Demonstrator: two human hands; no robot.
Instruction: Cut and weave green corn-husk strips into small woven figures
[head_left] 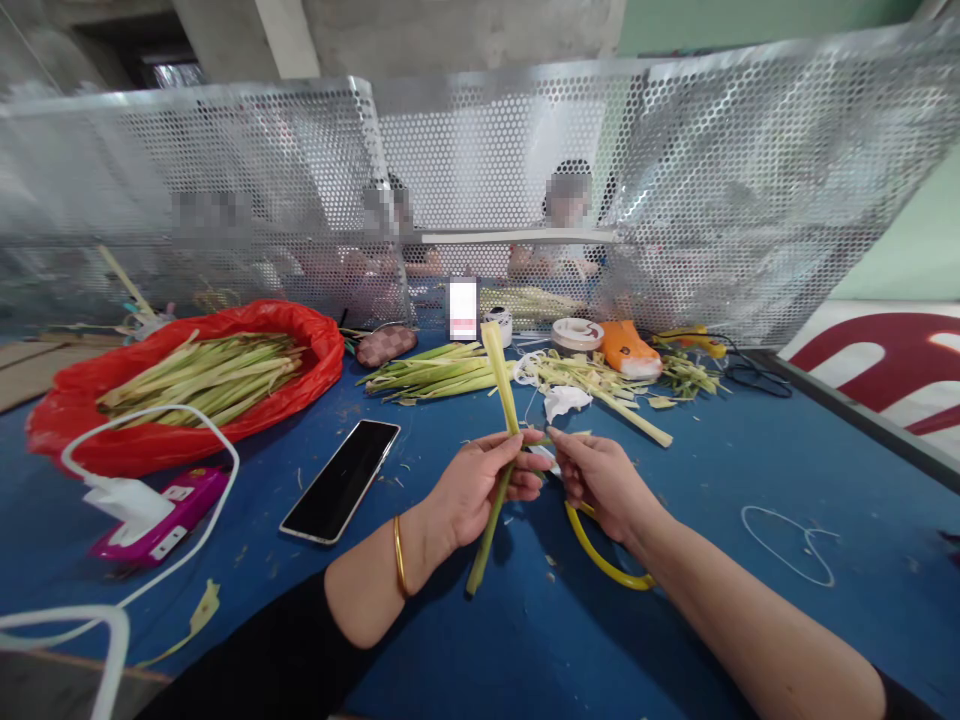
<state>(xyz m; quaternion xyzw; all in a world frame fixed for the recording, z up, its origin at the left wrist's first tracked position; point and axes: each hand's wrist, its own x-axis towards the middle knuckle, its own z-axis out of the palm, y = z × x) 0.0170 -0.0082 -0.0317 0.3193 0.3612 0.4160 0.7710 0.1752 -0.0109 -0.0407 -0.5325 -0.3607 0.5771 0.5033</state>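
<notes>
From where I stand, the person's left hand (491, 483) is clamped around 1 pale green stalk (497, 375), which slants upright between thumb and fingers just above the blue worktop (450, 640), its broad yellowish end up and its narrow green end down. The right hand (596, 477) is just beside it, fingers curled and tips drawn close together; whether they pinch anything, I cannot tell. Under that hand lies a curved yellow band (604, 562). Behind the 2 hands, a bundle of stalks (439, 372) lies near a crumpled white tissue (566, 402) and an orange packet (628, 348). Off to the left, a dark-screened smartphone (341, 482) lies flat near a purple power strip (180, 515), and a red plastic bag (311, 340) holds more stalks. A perforated metal screen (495, 130) rises behind everything.
</notes>
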